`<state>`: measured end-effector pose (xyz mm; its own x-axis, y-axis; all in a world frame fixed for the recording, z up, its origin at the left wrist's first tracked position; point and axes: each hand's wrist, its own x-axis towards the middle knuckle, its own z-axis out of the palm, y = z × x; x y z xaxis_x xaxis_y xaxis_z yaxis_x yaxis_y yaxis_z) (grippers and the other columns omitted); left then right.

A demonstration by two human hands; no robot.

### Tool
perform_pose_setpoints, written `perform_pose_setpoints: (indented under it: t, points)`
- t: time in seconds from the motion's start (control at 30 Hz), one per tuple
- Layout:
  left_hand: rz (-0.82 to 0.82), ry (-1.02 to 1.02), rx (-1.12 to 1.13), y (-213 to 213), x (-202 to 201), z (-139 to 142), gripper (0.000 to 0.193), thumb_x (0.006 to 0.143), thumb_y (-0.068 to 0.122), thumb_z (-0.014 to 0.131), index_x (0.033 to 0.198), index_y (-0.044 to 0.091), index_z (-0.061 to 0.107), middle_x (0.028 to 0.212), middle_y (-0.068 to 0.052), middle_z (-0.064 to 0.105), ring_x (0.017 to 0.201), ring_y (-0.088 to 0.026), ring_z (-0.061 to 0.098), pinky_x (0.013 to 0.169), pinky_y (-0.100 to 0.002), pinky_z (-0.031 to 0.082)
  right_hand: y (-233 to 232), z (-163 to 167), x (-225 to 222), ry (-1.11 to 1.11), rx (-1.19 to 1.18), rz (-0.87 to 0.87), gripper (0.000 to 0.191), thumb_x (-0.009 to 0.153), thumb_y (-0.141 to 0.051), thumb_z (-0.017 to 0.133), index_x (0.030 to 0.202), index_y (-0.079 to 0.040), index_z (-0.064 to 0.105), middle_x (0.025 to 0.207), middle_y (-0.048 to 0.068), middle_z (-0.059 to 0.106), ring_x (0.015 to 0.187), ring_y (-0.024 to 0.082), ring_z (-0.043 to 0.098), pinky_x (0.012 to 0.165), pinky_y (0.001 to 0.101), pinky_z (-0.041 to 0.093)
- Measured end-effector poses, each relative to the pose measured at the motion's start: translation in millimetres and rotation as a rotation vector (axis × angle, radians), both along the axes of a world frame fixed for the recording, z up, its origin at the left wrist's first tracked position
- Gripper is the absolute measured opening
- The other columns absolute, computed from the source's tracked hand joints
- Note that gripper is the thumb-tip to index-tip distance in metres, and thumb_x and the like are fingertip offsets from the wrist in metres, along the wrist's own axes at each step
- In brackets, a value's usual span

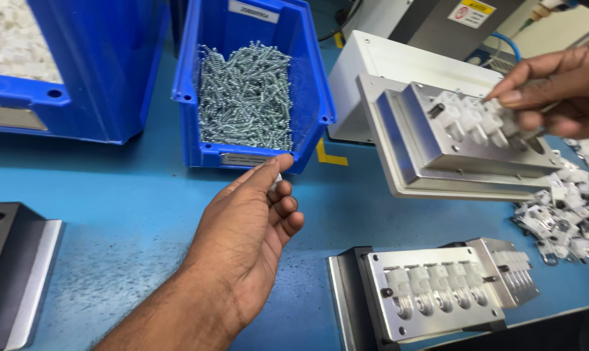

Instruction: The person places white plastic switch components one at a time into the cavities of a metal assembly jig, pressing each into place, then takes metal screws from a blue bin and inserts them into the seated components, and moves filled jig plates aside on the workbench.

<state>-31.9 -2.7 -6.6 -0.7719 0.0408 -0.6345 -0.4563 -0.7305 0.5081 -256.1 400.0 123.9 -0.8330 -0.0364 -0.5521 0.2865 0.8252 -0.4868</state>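
- Blue table (pixel 145 195) all over, with the left hand (pixel 255 227) hovering palm-in around the middle, at about 6 o'clock from the screw bin (pixel 255 84).
- Left fingers (pixel 284 208) are curled loosely around a small white bit (pixel 278 179) pinched against the thumb; too tiny to say what it is.
- Right hand (pixel 554 84) is up at 2 o'clock, fingers clamped on a row of white clips (pixel 476 120) sitting in the tilted metal jig (pixel 437 136).
- That jig leans on a white housing (pixel 398 65), with its face tipped toward the camera.
- Second jig (pixel 437 292) lies flat at 5 o'clock, white parts lined up in its slots.
- Loose pile of white clips with metal bits (pixel 567 214) sits at 3 o'clock, just beside the tilted jig.
- Screw bin is blue and packed with silver screws (pixel 245 97); a bigger blue bin (pixel 86 84) at 10 o'clock holds white pieces.
- Dark block (pixel 14 273) with a metal edge sits at 8 o'clock.
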Motion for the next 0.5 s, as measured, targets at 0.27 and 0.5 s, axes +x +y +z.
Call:
perform_pose_setpoints:
  t: [0.27,0.5]
  points:
    - [0.064,-0.028,-0.038,-14,5,4,0.033,0.1,0.027,0.056,0.127,0.012,0.069,0.086,0.0,0.051,0.078,-0.012,0.049,0.075,-0.032,0.052,11,-33,-14,0.251,0.081,-0.197,0.02,0.104,-0.006,0.054,0.117,0.008,0.061,0.083,0.021,0.071,0.049,0.019,0.066,0.043,0.0317,0.054]
    - [0.054,0.062,-0.008,0,-10,9,0.029,0.096,0.027,0.066,0.115,0.004,0.068,0.087,-0.001,0.059,0.079,-0.012,0.055,0.074,-0.032,0.054,10,-15,-22,0.146,0.153,-0.017,0.018,0.098,-0.01,0.074,0.103,0.004,0.065,0.075,0.027,0.072,0.039,0.018,0.046,0.033,0.0358,0.035]
